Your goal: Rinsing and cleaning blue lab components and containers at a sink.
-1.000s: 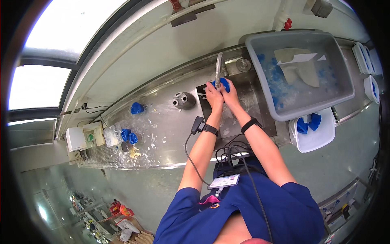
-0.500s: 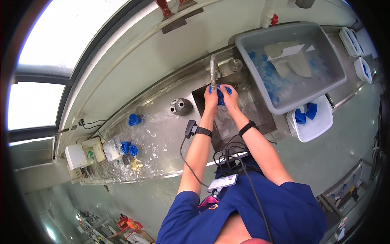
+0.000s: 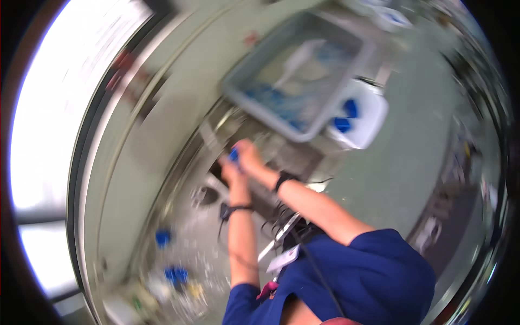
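A small blue moulded piece point(image 3: 234, 155) is held between my two hands over the steel sink point(image 3: 295, 158), close to the tap point(image 3: 210, 136). My left hand point(image 3: 229, 170) closes on its near left side. My right hand point(image 3: 249, 156) wraps it from the right. Fingers and motion blur hide much of the piece, so its exact kind cannot be made out. On the counter left of the sink stands a grey fitting with two holes point(image 3: 205, 196).
Beyond the sink sits a large grey tub point(image 3: 273, 120) with water, blue bits and a pale sheet. A white bin point(image 3: 374, 120) beside it holds blue pieces point(image 3: 342, 124). More blue pieces point(image 3: 162, 238) lie on the splashed counter. Cables hang by my waist.
The whole view has swung round and blurred, shifting the sink and tub leftward in it. Both hands still hold the blue piece, which has moved from directly under the tap to beside it.
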A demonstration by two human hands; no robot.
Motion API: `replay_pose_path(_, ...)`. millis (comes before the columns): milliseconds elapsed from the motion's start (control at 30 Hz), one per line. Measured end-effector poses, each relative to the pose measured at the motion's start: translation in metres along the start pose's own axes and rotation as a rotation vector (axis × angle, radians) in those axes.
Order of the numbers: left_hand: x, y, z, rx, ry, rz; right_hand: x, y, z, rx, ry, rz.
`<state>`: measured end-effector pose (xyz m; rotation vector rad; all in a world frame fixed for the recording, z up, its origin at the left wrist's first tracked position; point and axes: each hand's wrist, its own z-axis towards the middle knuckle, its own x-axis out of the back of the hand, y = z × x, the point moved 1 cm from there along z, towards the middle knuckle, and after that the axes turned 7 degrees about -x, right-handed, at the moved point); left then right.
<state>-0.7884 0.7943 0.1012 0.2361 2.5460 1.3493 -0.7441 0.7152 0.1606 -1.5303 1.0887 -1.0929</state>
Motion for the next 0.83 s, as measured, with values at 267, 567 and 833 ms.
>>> replay_pose_path(267, 0.016, -0.007, -0.002, -0.056, -0.667, 0.217, 0.015, 0.042, -0.025, -0.058, 0.036, 0.084)
replay_pose_path(567, -0.014, 0.007, -0.057, 0.185, -0.863, 0.258, 0.043, 0.028, -0.025, -0.234, 0.143, -0.011)
replay_pose_path(833, 0.001, -0.021, 0.085, 0.226, -1.131, 0.142, 0.011, 0.010, -0.020, -0.131, -0.021, -0.033)
